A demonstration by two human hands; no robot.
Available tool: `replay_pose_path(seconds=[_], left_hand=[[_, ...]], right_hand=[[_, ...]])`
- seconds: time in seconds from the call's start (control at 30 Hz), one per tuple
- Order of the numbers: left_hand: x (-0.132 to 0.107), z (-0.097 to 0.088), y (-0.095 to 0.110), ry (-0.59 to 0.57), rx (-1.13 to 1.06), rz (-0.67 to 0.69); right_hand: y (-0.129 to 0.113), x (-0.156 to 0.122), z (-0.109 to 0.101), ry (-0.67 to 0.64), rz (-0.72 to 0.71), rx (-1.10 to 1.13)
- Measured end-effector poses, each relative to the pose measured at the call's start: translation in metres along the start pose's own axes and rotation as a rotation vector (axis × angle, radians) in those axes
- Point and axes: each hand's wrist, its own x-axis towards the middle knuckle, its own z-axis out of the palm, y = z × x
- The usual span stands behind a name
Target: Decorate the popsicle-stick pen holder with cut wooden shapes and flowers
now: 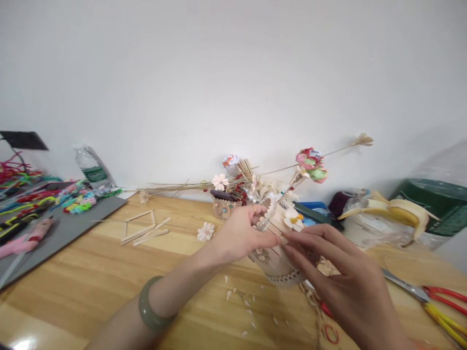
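**Pot tipped between both grips, right fingertips at its wall**

Head view (the only one I have): the stick-clad pot [280, 266] is right in front of me, over the table [175, 291]; can't tell whether its base touches. Long axis leans: beaded rim [269, 216] up and to my left, lace band [286, 278] near the base, down and toward my right.

Key relation: the pot lies between my grips, both touching it, so neither is nearer. Left grip [239, 232] is clasped on it from the left, fingers at the rim, thumb across the sticks. Right grip [286, 241] has thumb and forefinger drawn together at the wall, just beside my left thumb tip and below the white flower [293, 219]. Can't tell if it holds a tiny pale bit or only presses.

Looks: pale flat sticks side by side along the wall, openwork in the band, yellow-orange centre on the flower, smaller pale flowers [261, 255] low on the left side. White flakes [249, 303] lie on the table below.
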Motion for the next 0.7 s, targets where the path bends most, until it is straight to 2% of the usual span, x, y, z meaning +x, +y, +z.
replay_pose_path(seconds=[0.2, 0.5, 0.7], left_hand=[[-0.0001, -0.0022, 0.0013, -0.062, 0.005, -0.007], [0.0026, -0.0037, -0.0040, -0.052, 0.070, -0.017], [0.0054, -0.0044, -0.0071, -0.078, 0.054, -0.004]], right_hand=[[-0.0002, 0.0015, -0.0033, -0.060, 0.039, 0.008], [0.0018, 0.0008, 0.0027, -0.056, 0.052, -0.095], [0.0034, 0.0032, 0.0054, -0.063, -0.021, -0.126]])
